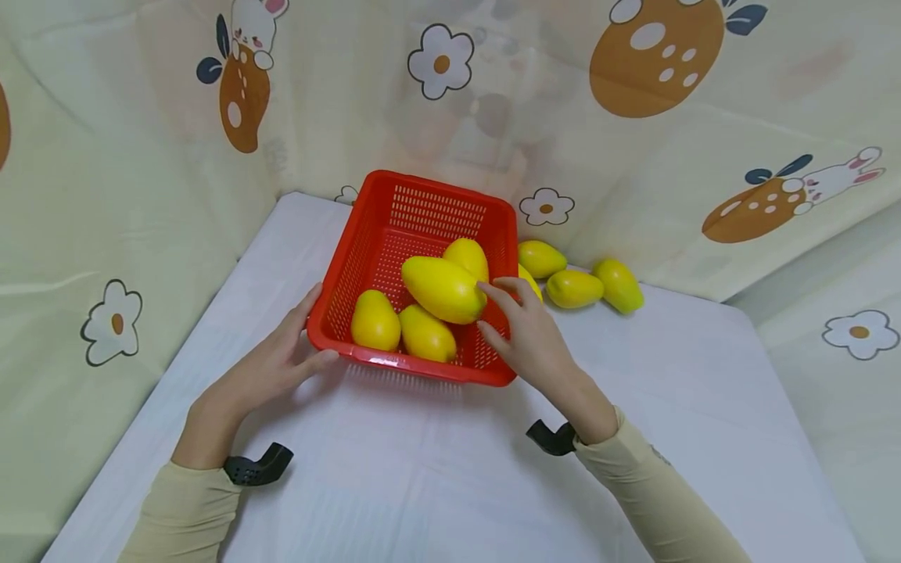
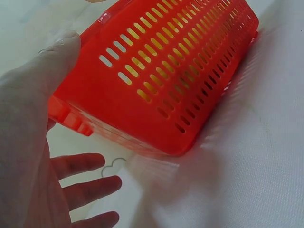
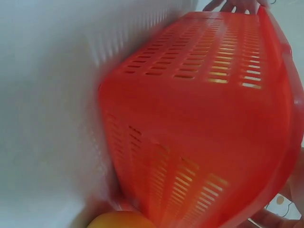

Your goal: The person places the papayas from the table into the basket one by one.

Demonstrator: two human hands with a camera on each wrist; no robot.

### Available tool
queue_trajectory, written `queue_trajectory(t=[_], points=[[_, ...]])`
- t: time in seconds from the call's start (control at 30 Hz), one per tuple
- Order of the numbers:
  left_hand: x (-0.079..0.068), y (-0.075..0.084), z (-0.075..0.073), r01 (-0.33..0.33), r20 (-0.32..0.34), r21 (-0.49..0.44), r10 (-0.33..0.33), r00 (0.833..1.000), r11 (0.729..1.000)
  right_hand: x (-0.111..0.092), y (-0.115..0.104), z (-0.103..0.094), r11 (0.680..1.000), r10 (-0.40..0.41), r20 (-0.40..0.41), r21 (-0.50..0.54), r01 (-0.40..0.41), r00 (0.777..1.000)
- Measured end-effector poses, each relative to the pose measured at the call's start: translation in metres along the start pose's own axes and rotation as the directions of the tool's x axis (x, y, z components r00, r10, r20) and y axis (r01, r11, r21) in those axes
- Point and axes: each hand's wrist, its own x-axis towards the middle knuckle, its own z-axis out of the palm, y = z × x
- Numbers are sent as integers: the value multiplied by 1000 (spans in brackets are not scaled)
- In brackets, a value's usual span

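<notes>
The left hand [image 1: 278, 363] rests against the near left corner of the red basket [image 1: 422, 203], its grip spread: the thumb lies along the near rim and the fingers reach up the left wall, straight and relaxed. In the left wrist view the thumb [image 2: 57, 57] touches the basket's upper edge while the other fingers [image 2: 90, 187] lie open below it, off the basket [image 2: 156, 95].

The right hand [image 1: 531, 336] hovers over the basket's near right corner, its grip loosely spread, fingertips touching the end of the top mango [image 1: 443, 288]. This mango lies just left of the fingertips, stacked across the others inside the basket. Beneath it sit two mangoes at the near wall, one [image 1: 375, 320] nearer the left hand and one [image 1: 428, 334] beside it, and a fourth [image 1: 468, 256] lies behind, toward the far wall.

Beyond the right hand, outside the basket on the white desk [image 1: 422, 485], more mangoes lie in a row near the curtain: one [image 1: 540, 258] just by the basket, then another [image 1: 574, 288], then a greenish one [image 1: 619, 285] farthest out. The right wrist view shows the basket's slotted wall [image 3: 199, 123] close up and blurred.
</notes>
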Motion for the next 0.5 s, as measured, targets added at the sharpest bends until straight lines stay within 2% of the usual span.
queue_trajectory(t=[0.2, 0.5], points=[[0, 3, -1, 31, 2, 13, -31, 1000, 999, -4, 5, -2, 1000, 14, -6, 28, -14, 1000], [-1, 2, -1, 9, 4, 2, -9, 1000, 1000, -14, 23, -3, 997, 46, -84, 65, -40, 995]])
